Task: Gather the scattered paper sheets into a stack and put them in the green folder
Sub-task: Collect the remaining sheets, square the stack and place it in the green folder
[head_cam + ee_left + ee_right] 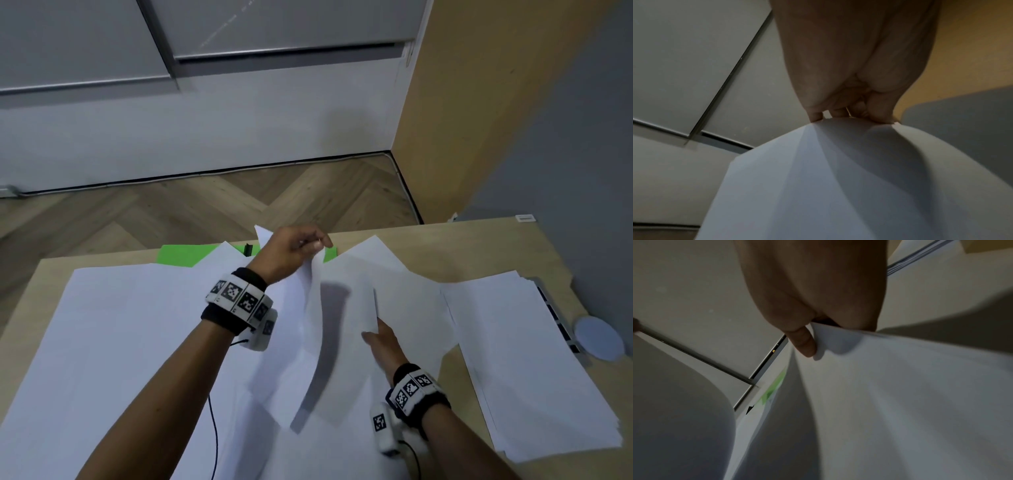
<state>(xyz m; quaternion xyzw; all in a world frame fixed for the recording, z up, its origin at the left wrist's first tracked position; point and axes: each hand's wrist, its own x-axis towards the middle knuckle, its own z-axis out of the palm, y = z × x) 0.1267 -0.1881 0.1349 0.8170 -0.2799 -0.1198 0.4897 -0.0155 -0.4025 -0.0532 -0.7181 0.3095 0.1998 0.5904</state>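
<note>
Pinching the lifted sheets (337, 318) at the far end with the left hand (291, 251) and the near end with the right hand (383, 342), long axis pointing toward the green folder (178, 255) lying at the table's (565, 240) far edge, nearer the left.

You have almost nothing to read here. The wrist bands (239, 298) on both of your arms carry black-and-white square code markers, patterns rather than words. One small character sits beside a marker on your left band, too small to make out. In the right wrist view, a tiny yellow mark (773, 351) shaped like a letter "m" stands on the grey metal rail of the wall panels behind the desk; you cannot tell whether it is a logo or a letter. A small white label (524, 218) lies at the far edge of the desk (479, 246), its print illegible. The paper sheets (137, 325) you see are blank.
</note>
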